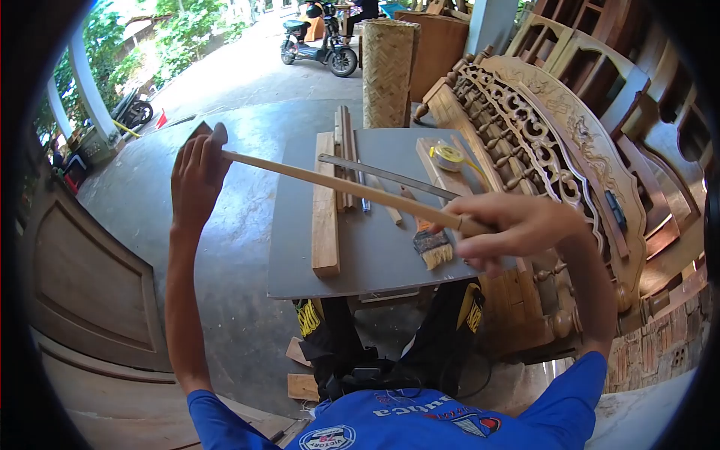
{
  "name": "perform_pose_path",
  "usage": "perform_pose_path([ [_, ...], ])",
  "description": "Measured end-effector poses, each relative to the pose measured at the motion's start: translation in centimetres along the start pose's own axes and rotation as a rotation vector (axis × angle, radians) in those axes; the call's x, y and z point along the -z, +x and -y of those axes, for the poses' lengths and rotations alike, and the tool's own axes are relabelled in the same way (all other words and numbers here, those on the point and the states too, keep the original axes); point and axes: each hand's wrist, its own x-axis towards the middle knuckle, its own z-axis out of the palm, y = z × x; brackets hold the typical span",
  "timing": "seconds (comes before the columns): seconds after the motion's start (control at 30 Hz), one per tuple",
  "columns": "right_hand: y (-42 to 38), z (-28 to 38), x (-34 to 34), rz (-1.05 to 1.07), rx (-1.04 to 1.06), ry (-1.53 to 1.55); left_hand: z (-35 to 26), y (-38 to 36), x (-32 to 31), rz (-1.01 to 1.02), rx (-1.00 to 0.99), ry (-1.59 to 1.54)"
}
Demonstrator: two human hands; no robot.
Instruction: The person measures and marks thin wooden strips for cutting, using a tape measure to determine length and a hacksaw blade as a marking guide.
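A long thin wooden stick is held slantwise above the grey table, between my two hands. My left hand, raised at the left, is closed around its far end, where a dark brown flat piece shows at the fingers; I cannot make out its kind. My right hand grips the near end, slightly blurred. Beneath the stick lie a metal ruler, a paintbrush with pale bristles, a wooden block, several narrow wood strips and a pen.
A yellow tape measure rests on a board on the grey table. Carved wooden furniture panels lean at the right. A rolled woven mat stands behind the table. Wooden doors are at the left, and a motorbike is parked beyond.
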Motion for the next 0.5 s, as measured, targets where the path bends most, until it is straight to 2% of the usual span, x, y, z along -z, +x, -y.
perform_pose_path([
  [0.1, 1.3, -2.9, -2.0, 0.014, -0.017, 0.198, -2.5, 3.0, 0.7, 0.058, -0.088, -0.083],
  [0.2, 0.1, -4.5, -1.9, -0.062, 0.002, 0.317, -2.2, 3.1, -0.4, -0.108, -0.019, -0.109],
  [0.23, -0.4, -5.0, -1.9, -0.168, 0.046, 0.341, -1.5, 2.4, -1.2, -0.134, 0.044, -0.137],
  [0.3, -1.1, -6.0, -1.9, -0.386, 0.133, 0.391, 0.0, -0.2, -3.5, -0.093, 0.306, -0.446],
  [0.33, -1.0, -6.1, -1.9, -0.539, 0.184, 0.376, -1.5, -1.1, -4.1, -0.118, 0.418, -0.582],
  [0.4, -0.6, -6.3, -1.3, -0.632, 0.327, 0.485, -3.0, -3.9, -7.5, -0.139, 0.689, -0.972],
  [0.43, -0.1, -6.2, -1.0, -0.667, 0.404, 0.533, -4.7, -4.6, -8.1, -0.070, 0.814, -1.026],
  [0.5, 1.6, -5.0, -0.5, -0.680, 0.584, 0.585, -8.8, -4.7, -8.2, 0.012, 0.928, -1.085],
])
